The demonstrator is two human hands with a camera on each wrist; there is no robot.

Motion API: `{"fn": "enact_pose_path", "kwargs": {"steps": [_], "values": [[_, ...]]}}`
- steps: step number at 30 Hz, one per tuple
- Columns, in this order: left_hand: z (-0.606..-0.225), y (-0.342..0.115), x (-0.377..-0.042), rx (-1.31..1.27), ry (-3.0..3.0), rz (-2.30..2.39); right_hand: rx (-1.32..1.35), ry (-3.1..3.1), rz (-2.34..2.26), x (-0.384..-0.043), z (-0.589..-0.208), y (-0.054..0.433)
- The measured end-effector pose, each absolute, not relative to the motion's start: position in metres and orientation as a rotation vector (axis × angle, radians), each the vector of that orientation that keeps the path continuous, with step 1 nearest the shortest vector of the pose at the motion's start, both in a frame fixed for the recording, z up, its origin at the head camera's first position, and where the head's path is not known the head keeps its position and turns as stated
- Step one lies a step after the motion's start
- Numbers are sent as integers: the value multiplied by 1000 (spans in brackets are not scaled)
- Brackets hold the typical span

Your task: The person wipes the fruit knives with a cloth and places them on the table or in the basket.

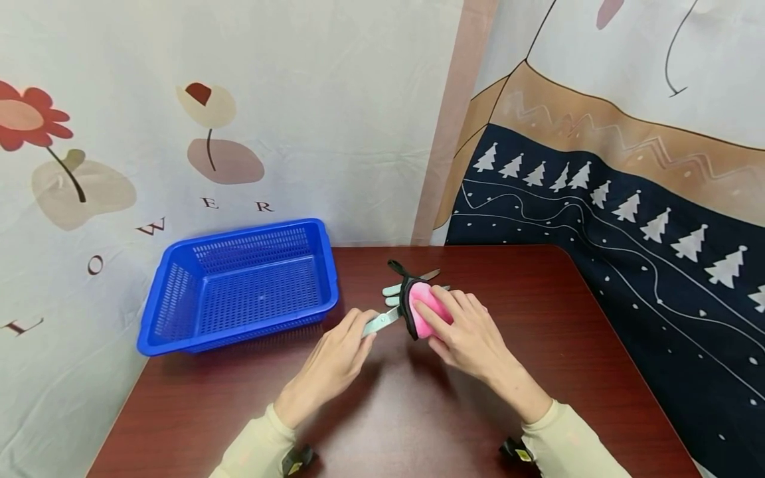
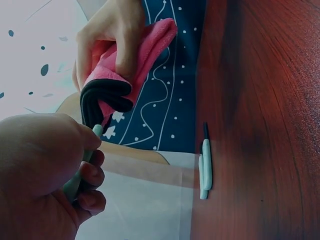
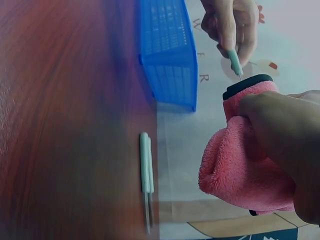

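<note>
Spreading below, a glossy reddish table [image 1: 418, 425] is bearing a latticed blue basket [image 1: 239, 333].
Right of it, fuzzy pink cloth [image 1: 422, 292] is bunching in the curled right hand [image 1: 472, 335]; the left hand [image 1: 336, 356] is gripping a green-handled utensil [image 1: 380, 322], metal meeting cloth; behind, two similar utensils [image 1: 392, 290] are lying, part-hidden.

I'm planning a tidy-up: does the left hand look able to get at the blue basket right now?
Probably yes: the blue basket stands near the left hand, with nothing visible between them. That hand grips a green-handled utensil, though, so grasping the basket would likely mean letting go first.
</note>
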State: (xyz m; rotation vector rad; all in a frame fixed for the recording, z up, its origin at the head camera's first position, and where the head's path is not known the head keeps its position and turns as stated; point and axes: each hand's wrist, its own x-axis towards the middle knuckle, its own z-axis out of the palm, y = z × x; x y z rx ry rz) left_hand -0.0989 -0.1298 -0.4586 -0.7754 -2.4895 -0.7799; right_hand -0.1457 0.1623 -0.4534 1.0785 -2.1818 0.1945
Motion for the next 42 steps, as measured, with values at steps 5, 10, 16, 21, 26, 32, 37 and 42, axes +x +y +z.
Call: {"fn": "enact_pose_path", "kwargs": {"steps": [5,10,16,21,26,32,37,42], "values": [[-459,-130,-99,-791,-2487,-781,1044,-2224,188,-148,-452,173],[-460,-131,-98,-798,-2490,-779,993,-2245,173,-153,-451,189],[-460,-133,-99,-782,-2488,-752,942,-2207,237,-157,-449,202],[-461,-135,-99,-753,-2501,-743,970,-2204,308,-153,-446,198],[-461,-135,-100,-744,-2511,-746,1036,-2176,331,-148,-441,187],[-461,-133,-101,-749,-2494,-747,1122,-2118,289,-143,-441,166],[-461,-132,-102,-769,-2466,-732,1172,-2085,241,-139,-446,148],[-461,-132,-102,-780,-2450,-715,1210,-2063,211,-136,-452,136]]}}
